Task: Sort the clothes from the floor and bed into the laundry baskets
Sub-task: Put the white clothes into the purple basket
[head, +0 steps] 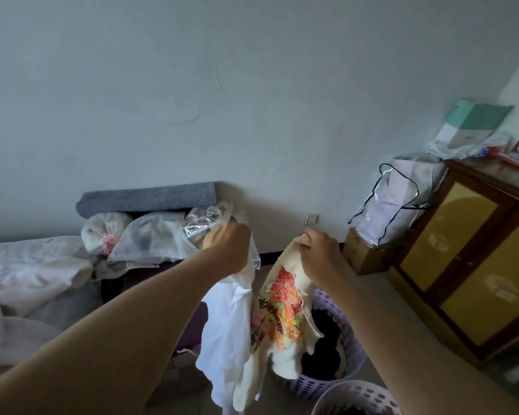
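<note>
Nearest to you, at the lower edge of the view, stood the rim of a pale lilac perforated plastic laundry basket (357, 396), with dark contents just visible inside. Just beyond it stood a second lilac perforated plastic basket (346, 348), which held black clothing.

You held two garments raised at chest height, apart from one another, apparently so each could be examined and told apart before sorting. Your left hand (226, 250) gripped the top of a plain white shirt (226, 330); its fingers were curled round the cloth, and the shirt hung free, clear of the floor. Your right hand (319, 254) pinched the upper edge of a cream garment with a red, orange and green floral print (282, 307); its lower end hung down just in front of the second basket's near rim, which suggested that basket as its likely destination.

To your left lay the bed with pale rumpled bedding (27, 265). Beyond it, clear plastic bags of clothing (150, 238) were stacked under a rolled grey mat (147, 199) against the wall. To your right stood a brown wooden cabinet with yellow door panels (468, 259), loaded with boxes and bags.
</note>
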`<state>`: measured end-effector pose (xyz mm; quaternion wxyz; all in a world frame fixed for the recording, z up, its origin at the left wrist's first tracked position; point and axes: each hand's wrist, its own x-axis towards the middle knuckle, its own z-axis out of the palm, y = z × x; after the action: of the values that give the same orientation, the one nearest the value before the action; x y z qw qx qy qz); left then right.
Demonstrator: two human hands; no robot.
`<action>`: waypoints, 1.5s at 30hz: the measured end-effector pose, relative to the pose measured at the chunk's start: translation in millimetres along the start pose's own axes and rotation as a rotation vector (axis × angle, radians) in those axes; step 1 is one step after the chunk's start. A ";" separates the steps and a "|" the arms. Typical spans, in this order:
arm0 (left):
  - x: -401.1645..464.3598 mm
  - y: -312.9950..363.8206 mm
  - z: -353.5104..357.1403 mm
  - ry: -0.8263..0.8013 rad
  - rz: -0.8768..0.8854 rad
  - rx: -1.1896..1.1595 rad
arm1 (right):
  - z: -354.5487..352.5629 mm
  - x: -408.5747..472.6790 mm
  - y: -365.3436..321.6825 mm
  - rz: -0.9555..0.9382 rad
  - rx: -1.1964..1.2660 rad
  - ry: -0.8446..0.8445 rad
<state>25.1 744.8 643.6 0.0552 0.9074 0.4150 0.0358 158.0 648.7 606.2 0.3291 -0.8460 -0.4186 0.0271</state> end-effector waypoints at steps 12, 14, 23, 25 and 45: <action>64.1 79.3 -29.1 0.154 0.012 -0.022 | -77.6 79.7 53.5 0.170 0.018 0.186; 69.5 83.2 -29.7 0.162 0.016 -0.007 | -80.0 86.6 61.8 0.195 0.032 0.197; 94.1 104.4 -26.3 0.187 0.031 0.025 | -59.9 115.0 101.6 0.414 0.116 0.070; 98.1 108.0 -23.2 0.188 0.044 0.021 | -61.1 113.5 105.3 0.405 0.110 -0.011; 87.8 110.4 -46.0 0.277 0.112 -0.030 | -35.2 74.2 63.3 0.121 0.184 -0.517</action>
<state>160.1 742.8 705.3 0.0089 0.9146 0.3668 0.1697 261.1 656.4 614.1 0.2844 -0.8011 -0.4333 0.2993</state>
